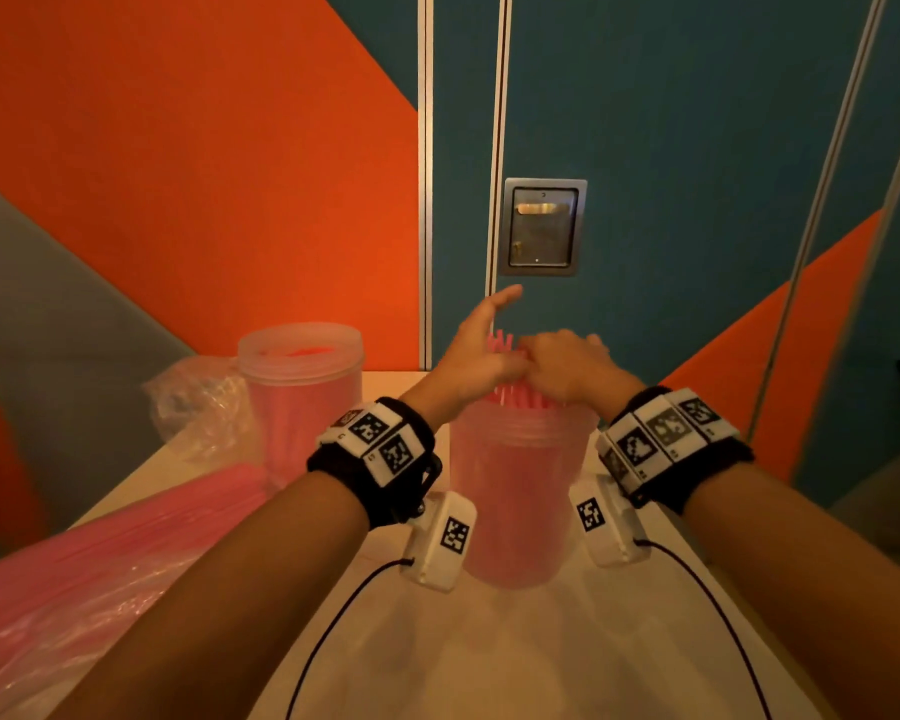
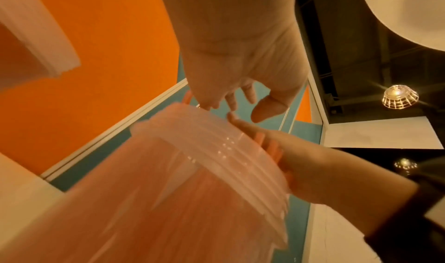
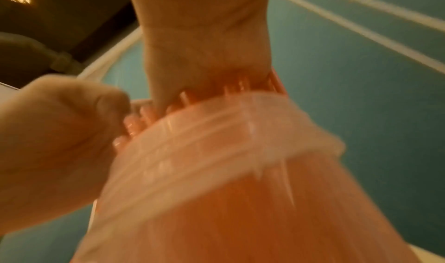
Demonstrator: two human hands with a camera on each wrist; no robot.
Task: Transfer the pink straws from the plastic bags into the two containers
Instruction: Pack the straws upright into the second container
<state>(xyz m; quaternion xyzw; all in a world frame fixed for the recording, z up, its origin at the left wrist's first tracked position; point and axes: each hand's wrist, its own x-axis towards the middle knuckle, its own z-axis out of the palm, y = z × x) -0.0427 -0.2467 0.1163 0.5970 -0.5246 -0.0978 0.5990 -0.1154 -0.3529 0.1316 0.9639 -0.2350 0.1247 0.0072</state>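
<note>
The near clear container (image 1: 515, 501) stands at the table's centre, packed with upright pink straws (image 1: 520, 394) whose tips rise above its rim (image 2: 216, 143). Both hands are over its mouth. My left hand (image 1: 476, 356) hovers at the left of the straw tips with loose fingers (image 2: 231, 98) and the index pointing up, holding nothing. My right hand (image 1: 562, 363) lies against the straw tops from the right, its fingers (image 2: 243, 126) pressing on them. The far container (image 1: 302, 397) also holds pink straws. A plastic bag of pink straws (image 1: 100, 563) lies at the lower left.
A crumpled clear bag (image 1: 198, 407) lies left of the far container. The table (image 1: 489, 641) ends at an orange and teal wall with a metal door handle plate (image 1: 541, 228). Cables run from both wrist cameras toward me across the table.
</note>
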